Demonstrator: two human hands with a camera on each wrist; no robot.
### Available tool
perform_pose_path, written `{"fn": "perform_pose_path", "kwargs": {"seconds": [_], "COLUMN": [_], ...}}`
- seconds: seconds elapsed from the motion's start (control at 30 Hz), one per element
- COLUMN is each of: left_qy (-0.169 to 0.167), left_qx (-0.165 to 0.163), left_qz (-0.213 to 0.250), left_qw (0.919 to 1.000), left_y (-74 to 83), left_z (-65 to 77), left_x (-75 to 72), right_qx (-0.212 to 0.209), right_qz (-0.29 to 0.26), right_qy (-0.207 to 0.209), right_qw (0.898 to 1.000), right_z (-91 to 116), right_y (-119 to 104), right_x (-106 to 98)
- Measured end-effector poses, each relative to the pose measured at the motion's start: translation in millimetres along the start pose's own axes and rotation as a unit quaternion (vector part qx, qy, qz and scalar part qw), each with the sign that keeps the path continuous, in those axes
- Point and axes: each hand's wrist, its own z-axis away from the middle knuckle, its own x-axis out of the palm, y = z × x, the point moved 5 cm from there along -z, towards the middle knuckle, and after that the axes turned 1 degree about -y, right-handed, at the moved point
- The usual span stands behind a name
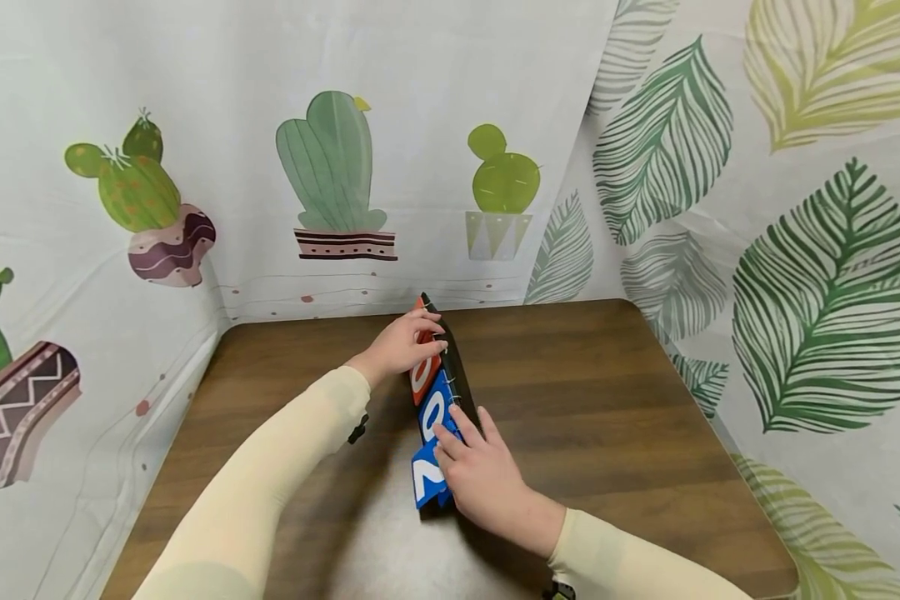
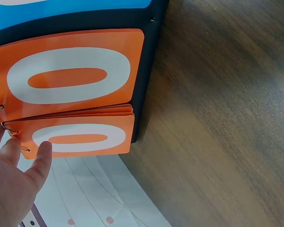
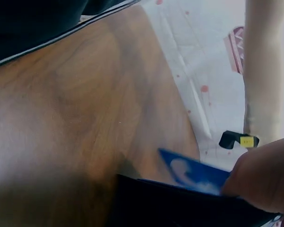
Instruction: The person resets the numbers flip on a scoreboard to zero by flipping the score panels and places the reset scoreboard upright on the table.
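A flip scoreboard (image 1: 461, 375) with a black backing stands on edge on the table, ring-bound edge up. Its orange number cards (image 2: 68, 75) show white zeros at the far end. Blue number cards (image 1: 437, 408) hang at the near end. My left hand (image 1: 403, 343) grips the far end by the rings, with a fingertip against the smaller orange card in the left wrist view. My right hand (image 1: 491, 479) pinches a blue number card (image 1: 426, 479) at the near end, which tilts outward from the backing. That hand hides part of its numeral.
The brown wooden table (image 1: 570, 400) spreads around the scoreboard. Behind it hangs a white curtain (image 1: 427, 50) with cactus prints, and a leaf-patterned curtain (image 1: 667, 150) is on the right. Dark clothing (image 3: 33, 28) borders the table's near edge.
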Motion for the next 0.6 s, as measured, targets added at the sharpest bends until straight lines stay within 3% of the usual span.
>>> {"fn": "perform_pose_path", "kwargs": {"seconds": [0.3, 0.6], "left_qy": [-0.006, -0.006], "left_qx": [0.004, 0.003], "left_qz": [0.003, -0.003], "left_qw": [1.0, 1.0], "left_y": [0.0, -6.1], "left_z": [-0.6, -3.9], "left_x": [0.7, 2.5], "right_qx": [-0.058, -0.075], "right_qz": [0.068, 0.06], "right_qy": [-0.065, -0.124], "right_qw": [0.994, 0.988], "right_z": [-7.1, -9.3], "right_y": [-3.8, -2.2], "right_x": [-4.6, -6.5]}}
